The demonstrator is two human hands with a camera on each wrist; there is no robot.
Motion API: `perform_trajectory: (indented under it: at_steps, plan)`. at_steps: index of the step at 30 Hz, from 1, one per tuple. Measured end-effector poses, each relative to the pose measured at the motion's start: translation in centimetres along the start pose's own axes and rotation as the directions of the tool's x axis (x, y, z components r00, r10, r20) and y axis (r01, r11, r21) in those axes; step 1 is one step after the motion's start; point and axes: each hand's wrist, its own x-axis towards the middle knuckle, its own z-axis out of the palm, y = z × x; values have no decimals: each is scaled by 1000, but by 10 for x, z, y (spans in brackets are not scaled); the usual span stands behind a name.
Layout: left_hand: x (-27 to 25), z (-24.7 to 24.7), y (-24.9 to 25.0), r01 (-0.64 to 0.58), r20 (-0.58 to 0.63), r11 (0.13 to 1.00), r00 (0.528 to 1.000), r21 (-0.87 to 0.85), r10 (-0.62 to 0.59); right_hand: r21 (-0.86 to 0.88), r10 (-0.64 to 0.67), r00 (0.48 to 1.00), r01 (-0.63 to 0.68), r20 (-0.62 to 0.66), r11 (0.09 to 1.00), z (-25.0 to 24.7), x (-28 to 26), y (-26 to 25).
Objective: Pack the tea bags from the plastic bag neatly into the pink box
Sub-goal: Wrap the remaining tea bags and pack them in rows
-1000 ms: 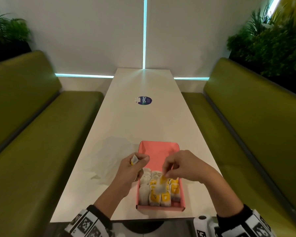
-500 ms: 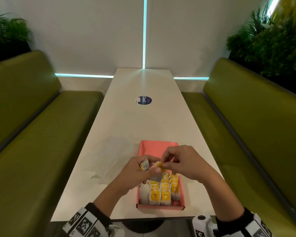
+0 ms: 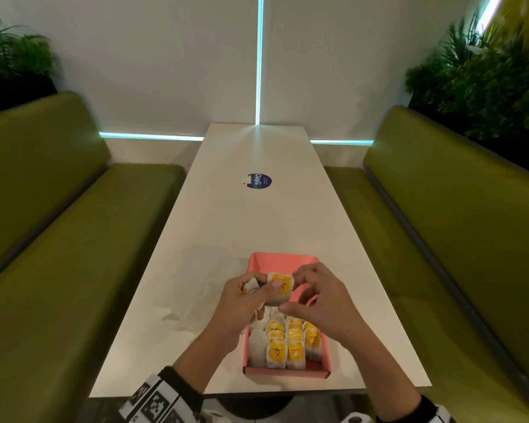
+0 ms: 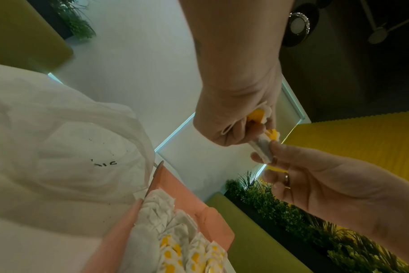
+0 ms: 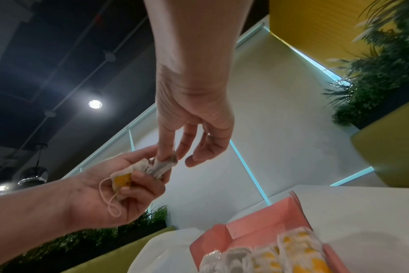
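Observation:
The pink box lies open on the white table, its near half filled with rows of yellow-tagged tea bags. Both hands meet above the middle of the box. My left hand holds one crumpled tea bag in its curled fingers, its string loop hanging down. It also steadies a second tea bag with the thumb. My right hand pinches that second tea bag at its edge with thumb and forefinger. The empty-looking plastic bag lies flat left of the box.
Green benches run along both sides of the table. A round dark sticker sits mid-table. The box's near end is close to the table's front edge. Plants stand behind the right bench.
My right hand rose from over the packed rows to meet my left hand. The tea bag it carried is now held between both hands, yellow tag up.

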Motion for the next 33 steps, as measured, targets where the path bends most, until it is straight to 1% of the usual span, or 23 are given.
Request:
perform_trajectory:
  at_steps: [4, 7, 10, 11, 13, 15, 17, 18, 19, 20, 22, 24, 27, 33]
  plan:
    - [0, 2, 2, 29, -48, 999, 998, -15, -30, 49, -4, 997, 8, -78, 999, 8, 4, 7]
    - [2, 1, 2, -6, -121, 1000, 993, 21, 9, 117, -4, 994, 16, -107, 993, 4, 5, 6]
    - [2, 1, 0, -49, -147, 996, 987, 70, 59, 180, -8, 993, 29, -117, 983, -1, 2, 1]
    - [1, 1, 0, -68, -149, 994, 986, 89, 80, 227, 1, 996, 20, -92, 974, -2, 1, -1]
    - [0, 1, -1, -106, -153, 986, 980, 126, 125, 354, 41, 999, -43, 12, 934, -6, -1, -6]
    - [-1, 2, -3, -149, -179, 978, 968, 149, 174, 389, 93, 990, -129, 110, 912, -9, -3, -8]
    - [-3, 2, -6, -235, -212, 959, 941, 158, 265, 338, 166, 979, -198, 121, 920, -8, -3, -7]
    - [-4, 1, -8, -302, -197, 936, 921, 178, 335, 277, 192, 977, -211, 94, 938, -6, -1, -6]
    - [-6, 1, -9, -370, -159, 905, 900, 209, 405, 180, 191, 980, -198, 56, 963, -4, 0, -4]
    - [-8, 1, -10, -426, -116, 871, 879, 245, 463, 60, 170, 985, -171, 19, 983, -1, 2, -2]
    - [-10, 2, -12, -493, -55, 822, 847, 286, 528, -147, 102, 995, -104, -24, 984, 5, 5, 1]
    - [-11, 3, -14, -531, -40, 808, 829, 254, 557, -255, 29, 998, -43, -60, 966, 9, 6, 3]
    - [-11, 4, -18, -526, -49, 823, 836, 214, 546, -302, -48, 991, 8, -126, 953, 13, 6, 3]
    - [-14, 7, -17, -415, -105, 900, 897, 130, 429, -271, -131, 975, 80, -178, 959, 17, 3, 4]
